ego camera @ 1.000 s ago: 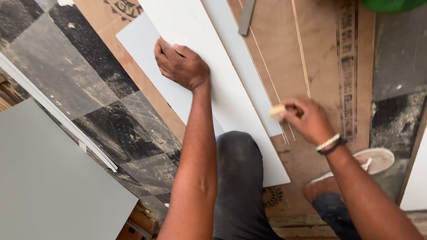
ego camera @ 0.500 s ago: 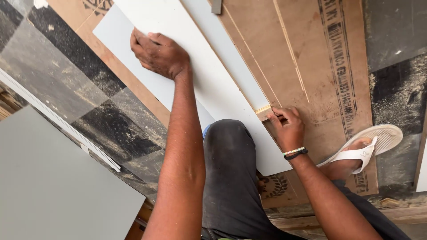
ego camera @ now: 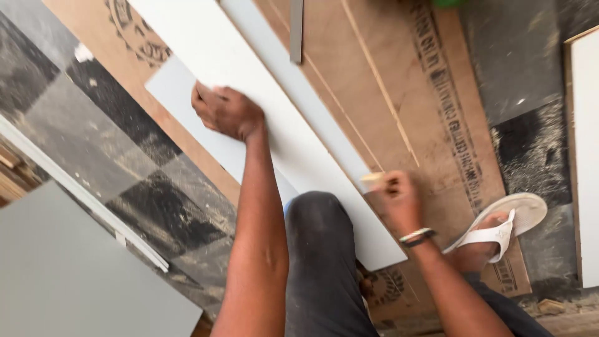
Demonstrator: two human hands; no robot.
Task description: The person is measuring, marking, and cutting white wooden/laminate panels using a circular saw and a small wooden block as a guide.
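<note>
Head view. White laminate strip point(ego camera: 281, 125): one, long, flat, smooth, lying diagonally on brown plywood sheet point(ego camera: 387, 93). Left hand point(ego camera: 226, 112) curled, pressing strip's far part. Right hand point(ego camera: 399, 196) closed on small pale block point(ego camera: 373, 180) at strip's edge. One white sandal point(ego camera: 499, 228) beside right hand. Dark knee point(ego camera: 321, 249) between arms.

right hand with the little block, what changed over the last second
The right hand carried the small tan block from out over the brown board in to the long edge of the white panel, where it now sits. The left hand stayed flat on the white panel. The knee stayed at the panel's near end, the sandalled foot on the board.
</note>
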